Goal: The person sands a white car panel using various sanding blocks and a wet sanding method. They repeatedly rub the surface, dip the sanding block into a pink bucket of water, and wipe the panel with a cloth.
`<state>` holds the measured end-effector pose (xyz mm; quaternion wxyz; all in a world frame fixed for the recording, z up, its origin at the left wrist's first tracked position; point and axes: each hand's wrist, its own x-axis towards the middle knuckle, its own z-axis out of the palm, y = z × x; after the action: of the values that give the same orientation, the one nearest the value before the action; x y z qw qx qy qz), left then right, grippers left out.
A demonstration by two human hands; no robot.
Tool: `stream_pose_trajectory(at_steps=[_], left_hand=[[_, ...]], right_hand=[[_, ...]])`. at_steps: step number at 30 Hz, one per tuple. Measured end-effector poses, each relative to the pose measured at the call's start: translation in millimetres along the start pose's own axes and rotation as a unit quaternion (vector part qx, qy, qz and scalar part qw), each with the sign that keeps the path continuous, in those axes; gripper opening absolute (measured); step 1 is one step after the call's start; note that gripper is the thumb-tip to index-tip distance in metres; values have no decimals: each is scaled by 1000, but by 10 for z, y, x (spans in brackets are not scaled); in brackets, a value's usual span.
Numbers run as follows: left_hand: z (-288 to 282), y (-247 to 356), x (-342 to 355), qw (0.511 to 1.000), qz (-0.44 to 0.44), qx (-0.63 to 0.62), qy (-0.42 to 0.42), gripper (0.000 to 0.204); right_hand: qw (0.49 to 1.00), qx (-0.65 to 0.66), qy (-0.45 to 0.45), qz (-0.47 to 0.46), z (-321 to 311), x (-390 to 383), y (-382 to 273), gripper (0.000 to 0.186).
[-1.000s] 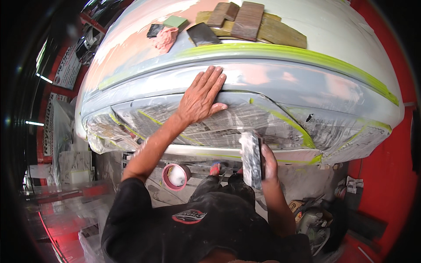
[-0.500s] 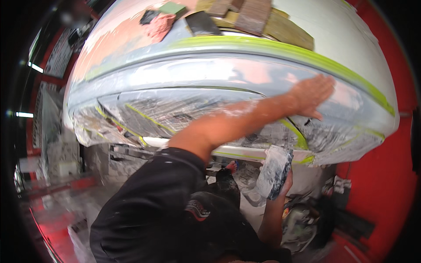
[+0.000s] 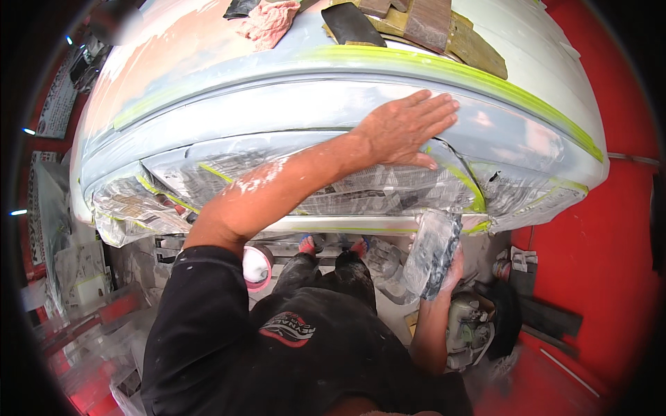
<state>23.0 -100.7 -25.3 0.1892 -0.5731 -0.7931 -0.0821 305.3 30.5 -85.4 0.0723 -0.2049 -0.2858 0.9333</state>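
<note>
My left hand (image 3: 409, 128) lies palm down, fingers spread, on the smooth grey-and-white car body panel (image 3: 277, 104), just above a dark seam. White dust streaks that forearm. Lower down on the right, my right hand (image 3: 454, 272) grips a dust-coated, dark-edged sanding block (image 3: 430, 253), held tilted in front of the panel's lower edge. Most of the right hand's fingers are behind the block. Below the bare strip, newspaper masking (image 3: 374, 194) covers the bodywork, with yellow-green tape (image 3: 472, 194) along its edges.
On top of the car lie a pink cloth (image 3: 267, 24), a black pad (image 3: 352, 24) and several wooden blocks (image 3: 427, 28). A pink-rimmed tub (image 3: 257, 267) stands on the floor beside my feet. A dusty machine (image 3: 472, 326) sits at lower right, near a red wall (image 3: 590, 243).
My left hand has slid leftward along the panel, from right of the dark seam to above it. The right hand still holds the block. The view has shifted, showing both feet and the tub.
</note>
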Motion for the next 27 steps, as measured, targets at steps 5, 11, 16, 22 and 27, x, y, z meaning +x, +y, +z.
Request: stream_pose_trajectory(at_steps=[5, 11, 16, 22, 27], left_hand=[[-162, -158, -480, 1000, -15, -4, -19, 98], [-467, -421, -1256, 998, -50, -8, -26, 98], [-766, -700, -2115, 991, -127, 28, -45, 99], [-1155, -1040, -3277, 956, -258, 122, -69, 107], [-992, -1026, -3408, 934, -327, 128, -61, 123]], right_hand=[[1000, -10, -25, -16, 254, -98, 144, 77], [998, -28, -46, -26, 532, -138, 322, 77], [993, -74, -92, -30, 754, -72, 432, 78], [994, -58, -96, 1, 900, -57, 480, 79], [993, -22, -118, 14, 754, -115, 439, 78]])
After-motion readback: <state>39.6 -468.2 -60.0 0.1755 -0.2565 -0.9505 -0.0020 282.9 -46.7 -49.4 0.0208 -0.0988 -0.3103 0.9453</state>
